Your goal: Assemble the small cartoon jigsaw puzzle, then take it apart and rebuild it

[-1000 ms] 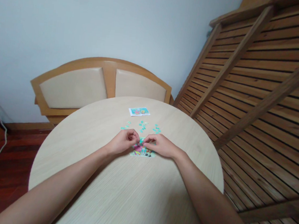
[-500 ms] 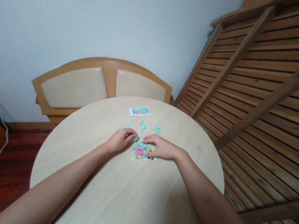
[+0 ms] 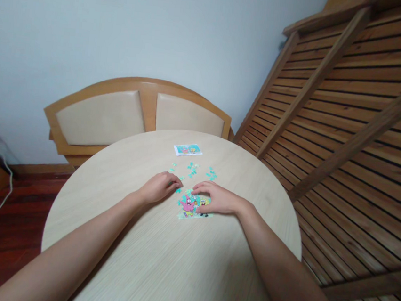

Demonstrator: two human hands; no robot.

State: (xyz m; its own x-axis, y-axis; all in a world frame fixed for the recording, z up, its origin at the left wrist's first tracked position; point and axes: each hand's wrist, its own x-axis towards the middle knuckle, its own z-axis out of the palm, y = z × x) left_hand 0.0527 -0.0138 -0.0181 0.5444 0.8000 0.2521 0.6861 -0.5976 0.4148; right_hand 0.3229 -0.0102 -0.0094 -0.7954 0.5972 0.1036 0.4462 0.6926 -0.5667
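Note:
A partly assembled jigsaw puzzle [image 3: 188, 207] with a pink and a yellow cartoon figure lies on the table in front of me. My left hand [image 3: 161, 187] is just left of its upper edge, thumb and fingers pinched together. A small teal puzzle piece [image 3: 178, 190] shows at those fingertips; the grip itself is partly hidden. Over the puzzle's right side rests my right hand [image 3: 219, 198], thumb and fingers apart, touching the joined pieces and covering some of them.
Loose teal pieces [image 3: 192, 169] lie beyond the puzzle, with another cluster [image 3: 211, 173] to their right. Farther back is a reference picture card [image 3: 188, 150]. The round table [image 3: 133, 257] stands near a padded headboard [image 3: 100, 117] and a slatted wooden frame [image 3: 329, 134].
My left hand has turned slightly, and the teal piece has shifted down and left at its fingertips. The puzzle has moved slightly towards me in view. My right hand stays nearly still.

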